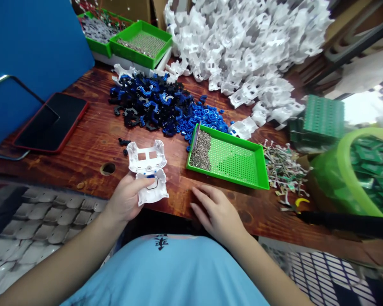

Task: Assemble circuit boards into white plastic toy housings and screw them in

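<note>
My left hand (127, 196) holds a white plastic shell (153, 191) near the table's front edge, with the thumb across its top and a blue piece showing beside the thumb. Just beyond it, touching or nearly touching, is another white shell (147, 157) with two square openings. My right hand (215, 210) rests at the table edge, fingers apart, with nothing seen in it. A tiny dark bit lies by its fingertips. Ahead of that hand sits a green perforated tray (238, 159) with small metal screws (201, 153) heaped at its left end.
Black and blue parts (156, 102) and blue rings (207, 117) lie behind, below a large pile of white shells (242, 42). A phone (52, 123) is at left, wired connectors (284, 163) and a green tub (341, 170) at right. Another green tray (159, 53) stands farther back.
</note>
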`<state>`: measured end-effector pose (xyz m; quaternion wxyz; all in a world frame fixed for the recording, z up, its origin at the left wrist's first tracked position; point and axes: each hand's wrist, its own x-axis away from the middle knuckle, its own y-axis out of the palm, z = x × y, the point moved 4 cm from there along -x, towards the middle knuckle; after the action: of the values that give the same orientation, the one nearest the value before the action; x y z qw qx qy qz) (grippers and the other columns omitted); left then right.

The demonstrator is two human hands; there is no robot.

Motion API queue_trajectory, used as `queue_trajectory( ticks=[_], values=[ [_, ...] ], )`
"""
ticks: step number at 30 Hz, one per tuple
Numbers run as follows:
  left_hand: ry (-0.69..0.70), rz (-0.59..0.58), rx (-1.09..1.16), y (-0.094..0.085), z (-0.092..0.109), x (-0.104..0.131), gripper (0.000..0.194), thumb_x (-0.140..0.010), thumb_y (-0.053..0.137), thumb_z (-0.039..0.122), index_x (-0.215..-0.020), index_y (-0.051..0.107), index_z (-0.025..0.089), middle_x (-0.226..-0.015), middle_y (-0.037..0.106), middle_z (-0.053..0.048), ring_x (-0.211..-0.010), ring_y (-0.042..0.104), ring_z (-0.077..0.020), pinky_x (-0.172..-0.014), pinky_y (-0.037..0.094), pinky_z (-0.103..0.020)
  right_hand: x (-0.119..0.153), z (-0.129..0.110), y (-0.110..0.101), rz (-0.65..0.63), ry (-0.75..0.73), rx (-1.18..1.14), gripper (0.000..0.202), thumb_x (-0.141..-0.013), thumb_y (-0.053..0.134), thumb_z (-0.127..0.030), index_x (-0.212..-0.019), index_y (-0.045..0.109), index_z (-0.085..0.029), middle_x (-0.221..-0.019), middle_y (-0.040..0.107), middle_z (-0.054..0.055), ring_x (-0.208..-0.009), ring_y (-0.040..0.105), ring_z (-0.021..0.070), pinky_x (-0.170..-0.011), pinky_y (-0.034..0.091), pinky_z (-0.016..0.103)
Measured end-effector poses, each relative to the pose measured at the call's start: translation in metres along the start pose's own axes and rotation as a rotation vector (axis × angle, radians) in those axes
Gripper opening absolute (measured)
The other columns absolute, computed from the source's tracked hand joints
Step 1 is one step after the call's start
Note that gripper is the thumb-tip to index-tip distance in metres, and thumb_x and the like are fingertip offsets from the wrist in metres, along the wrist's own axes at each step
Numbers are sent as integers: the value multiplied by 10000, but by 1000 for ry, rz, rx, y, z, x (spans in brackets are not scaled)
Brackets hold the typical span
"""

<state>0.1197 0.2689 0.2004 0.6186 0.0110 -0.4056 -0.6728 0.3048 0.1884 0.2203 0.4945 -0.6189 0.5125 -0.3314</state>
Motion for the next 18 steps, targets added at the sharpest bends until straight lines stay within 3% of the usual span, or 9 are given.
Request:
queue_trajectory(
  ticks=[4,8,11,14,18],
  values=[
    [-39,65,-32,-6,5,12,523,-650,608,-9,-1151,611,142,-870,750,-73,-730,706,-215,-625,590,-278,6,0,2,-61,-144,58,550,-858,521,-383,-1305,452,-70,-1347,463,197,-1225,470,281,-980,470,432],
    [-39,209,-22,-28,21,31,504,-627,609,-33,-1106,636,121,-835,757,-93,-694,714,-232,-589,604,-286,-8,-7,-17,79,-133,-55,363,-883,482,-263,-1215,525,-122,-1224,571,158,-1116,553,213,-919,506,362],
    [65,378,20,-48,35,45,502,-616,585,-58,-1070,655,145,-834,762,-60,-693,714,-201,-592,605,-249,-45,-28,-23,1,-200,-92,246,-902,413,-195,-1049,607,-158,-1026,650,104,-938,615,170,-818,520,304],
    [128,401,42,-58,40,56,556,-619,557,-83,-1075,656,220,-871,763,-7,-745,713,-179,-651,603,-232,-98,-53,-16,-140,-191,4,237,-907,391,-221,-985,610,-175,-947,637,77,-869,623,188,-725,514,303],
    [106,398,26,-63,34,67,523,-635,578,-70,-1075,659,200,-836,764,-16,-745,717,-192,-628,601,-214,-159,-80,1,-125,-203,35,302,-898,372,-221,-1161,512,-175,-1079,585,106,-932,610,225,-731,504,335]
  ],
)
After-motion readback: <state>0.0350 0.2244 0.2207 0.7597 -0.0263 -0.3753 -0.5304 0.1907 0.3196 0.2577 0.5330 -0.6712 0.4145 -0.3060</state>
